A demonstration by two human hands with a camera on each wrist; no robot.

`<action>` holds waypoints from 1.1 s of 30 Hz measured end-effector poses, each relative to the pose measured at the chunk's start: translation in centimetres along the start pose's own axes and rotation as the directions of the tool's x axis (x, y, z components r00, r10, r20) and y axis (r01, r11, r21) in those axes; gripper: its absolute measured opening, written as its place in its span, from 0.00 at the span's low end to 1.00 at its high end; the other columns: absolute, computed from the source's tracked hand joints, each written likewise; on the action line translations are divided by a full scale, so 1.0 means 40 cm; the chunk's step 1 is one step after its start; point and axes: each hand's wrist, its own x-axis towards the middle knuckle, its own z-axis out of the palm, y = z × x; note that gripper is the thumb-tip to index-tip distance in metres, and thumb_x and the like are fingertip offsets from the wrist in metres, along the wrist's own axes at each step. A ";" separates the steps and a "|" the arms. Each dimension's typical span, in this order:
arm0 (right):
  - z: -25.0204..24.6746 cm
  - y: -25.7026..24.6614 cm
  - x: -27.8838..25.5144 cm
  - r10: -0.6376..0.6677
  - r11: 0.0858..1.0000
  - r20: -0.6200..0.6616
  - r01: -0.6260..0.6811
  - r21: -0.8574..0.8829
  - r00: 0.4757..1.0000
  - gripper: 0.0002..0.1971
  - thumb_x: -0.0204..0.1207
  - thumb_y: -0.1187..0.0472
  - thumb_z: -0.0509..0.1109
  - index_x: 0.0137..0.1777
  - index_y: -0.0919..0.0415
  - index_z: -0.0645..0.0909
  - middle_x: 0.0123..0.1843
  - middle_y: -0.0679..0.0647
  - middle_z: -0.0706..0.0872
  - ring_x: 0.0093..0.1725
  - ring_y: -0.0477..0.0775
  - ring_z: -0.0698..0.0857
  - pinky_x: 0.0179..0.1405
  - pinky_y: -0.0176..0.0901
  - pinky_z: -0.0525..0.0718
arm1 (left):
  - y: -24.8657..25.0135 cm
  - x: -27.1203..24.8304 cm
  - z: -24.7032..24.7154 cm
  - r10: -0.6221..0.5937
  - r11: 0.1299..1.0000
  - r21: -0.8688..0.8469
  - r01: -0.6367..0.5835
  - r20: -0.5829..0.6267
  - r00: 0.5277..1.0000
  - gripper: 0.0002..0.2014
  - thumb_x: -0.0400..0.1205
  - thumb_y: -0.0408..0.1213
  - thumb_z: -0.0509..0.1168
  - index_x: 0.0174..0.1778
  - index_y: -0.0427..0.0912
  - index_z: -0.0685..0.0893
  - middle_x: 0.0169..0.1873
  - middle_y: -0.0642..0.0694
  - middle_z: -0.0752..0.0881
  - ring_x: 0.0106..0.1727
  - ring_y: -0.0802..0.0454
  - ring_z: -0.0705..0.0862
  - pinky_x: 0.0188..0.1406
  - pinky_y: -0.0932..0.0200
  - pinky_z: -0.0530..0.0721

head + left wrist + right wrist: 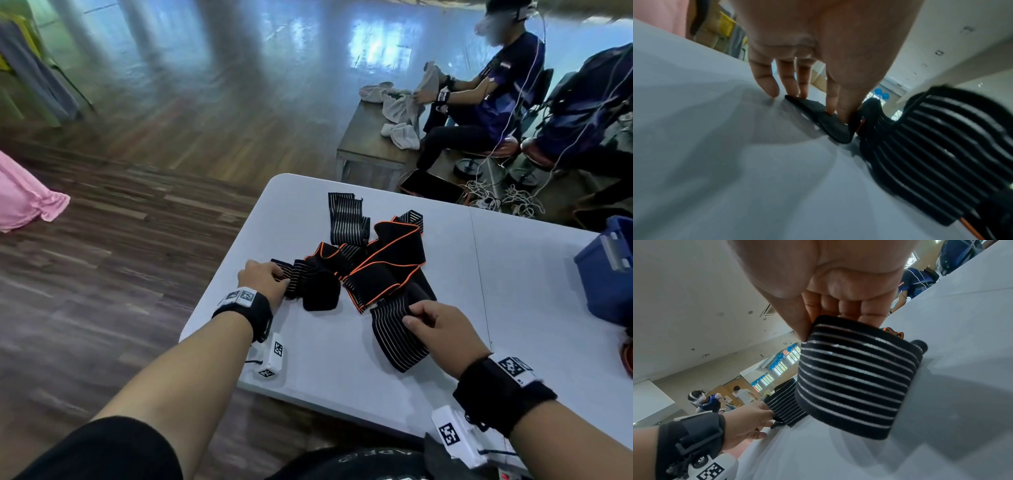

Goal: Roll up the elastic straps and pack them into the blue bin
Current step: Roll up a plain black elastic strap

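Observation:
A tangle of black elastic straps (370, 260), some white-striped and some orange-edged, lies on the grey table (513, 260). My left hand (270, 279) pinches the end of a striped strap (824, 116) at the pile's left edge, thumb and forefinger closed on it, the other fingertips on the table. My right hand (431, 323) grips a wide white-striped strap (855, 378) at the near side of the pile, lifting its end. The blue bin (606, 270) stands at the table's right edge, to the right of my right hand.
The table's left and near edges are close to my hands, with wooden floor beyond. Another person (479, 99) sits at a low table with grey cloths behind. Cables (503, 198) and a dark bag (592, 99) lie beyond the far edge.

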 end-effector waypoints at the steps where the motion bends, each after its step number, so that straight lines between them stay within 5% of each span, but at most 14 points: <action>1: 0.000 -0.002 0.000 0.004 1.000 0.000 -0.004 0.003 1.000 0.03 0.78 0.61 0.74 0.42 0.57 0.86 0.36 0.55 0.88 0.42 0.56 0.86 0.49 0.53 0.84 | 0.012 -0.008 0.002 -0.010 0.996 0.086 0.010 0.003 1.000 0.08 0.77 0.48 0.71 0.51 0.58 0.87 0.58 0.43 0.77 0.62 0.39 0.78 0.59 0.47 0.85; 4: -0.003 -0.008 -0.001 0.016 1.000 -0.005 -0.016 0.015 1.000 0.02 0.78 0.62 0.74 0.45 0.57 0.86 0.38 0.55 0.88 0.43 0.56 0.87 0.49 0.51 0.83 | 0.035 -0.015 0.012 -0.054 0.987 0.153 0.054 -0.002 0.999 0.08 0.76 0.45 0.68 0.50 0.59 0.81 0.57 0.43 0.73 0.61 0.38 0.75 0.53 0.47 0.84; 7: -0.010 -0.004 -0.001 0.031 0.999 -0.008 -0.030 0.022 1.000 0.04 0.78 0.63 0.74 0.47 0.52 0.86 0.40 0.49 0.88 0.40 0.50 0.85 0.46 0.42 0.82 | 0.028 -0.004 0.008 -0.067 0.998 0.017 0.067 0.007 0.998 0.06 0.72 0.42 0.71 0.41 0.55 0.80 0.54 0.42 0.75 0.49 0.39 0.82 0.53 0.49 0.85; 10: -0.018 0.001 0.004 0.043 0.998 -0.012 -0.042 0.041 0.999 0.08 0.77 0.64 0.75 0.51 0.49 0.87 0.43 0.45 0.89 0.39 0.44 0.85 0.45 0.35 0.79 | 0.009 0.013 -0.006 -0.054 0.994 -0.092 0.057 0.028 0.998 0.12 0.68 0.35 0.77 0.36 0.51 0.80 0.51 0.41 0.84 0.37 0.49 0.83 0.41 0.60 0.79; 16: -0.032 -0.010 0.029 0.049 0.989 -0.058 -0.040 0.141 0.997 0.13 0.74 0.71 0.75 0.49 0.50 0.84 0.39 0.52 0.89 0.35 0.53 0.85 0.45 0.43 0.85 | 0.000 0.011 -0.035 -0.091 0.960 -0.264 0.094 0.025 0.996 0.15 0.69 0.19 0.76 0.41 0.45 0.84 0.43 0.46 0.86 0.44 0.47 0.83 0.30 0.68 0.74; 21: -0.060 -0.030 0.053 -0.008 0.984 -0.066 0.020 0.177 0.998 0.13 0.75 0.72 0.73 0.49 0.51 0.83 0.38 0.51 0.89 0.32 0.41 0.82 0.40 0.34 0.81 | 0.045 -0.010 -0.097 0.090 0.908 -0.405 -0.106 -0.058 0.994 0.13 0.72 0.25 0.78 0.43 0.49 0.90 0.44 0.47 0.90 0.48 0.49 0.88 0.55 0.58 0.84; 24: -0.103 -0.050 0.073 -0.083 0.991 -0.070 0.090 0.102 0.994 0.13 0.77 0.70 0.72 0.47 0.48 0.88 0.42 0.44 0.90 0.38 0.37 0.85 0.42 0.31 0.79 | 0.124 -0.018 -0.174 0.194 0.886 -0.402 -0.232 -0.133 0.972 0.12 0.76 0.26 0.73 0.44 0.51 0.90 0.42 0.49 0.89 0.48 0.49 0.88 0.53 0.58 0.83; 29: -0.238 -0.122 0.117 -0.178 0.978 -0.145 0.191 0.087 0.973 0.14 0.78 0.70 0.72 0.53 0.49 0.90 0.29 0.35 0.86 0.29 0.39 0.83 0.31 0.27 0.76 | 0.314 -0.066 -0.315 0.306 0.779 -0.487 -0.394 -0.252 0.918 0.10 0.71 0.32 0.67 0.40 0.53 0.87 0.39 0.50 0.89 0.43 0.48 0.88 0.51 0.48 0.88; 33: -0.384 -0.216 0.151 -0.312 0.928 -0.224 0.346 0.137 0.923 0.18 0.78 0.70 0.72 0.51 0.42 0.88 0.42 0.45 0.91 0.35 0.43 0.86 0.36 0.31 0.84 | 0.508 -0.114 -0.392 0.443 0.673 -0.514 -0.531 -0.294 0.847 0.15 0.78 0.21 0.70 0.40 0.48 0.86 0.34 0.49 0.87 0.35 0.53 0.85 0.43 0.52 0.87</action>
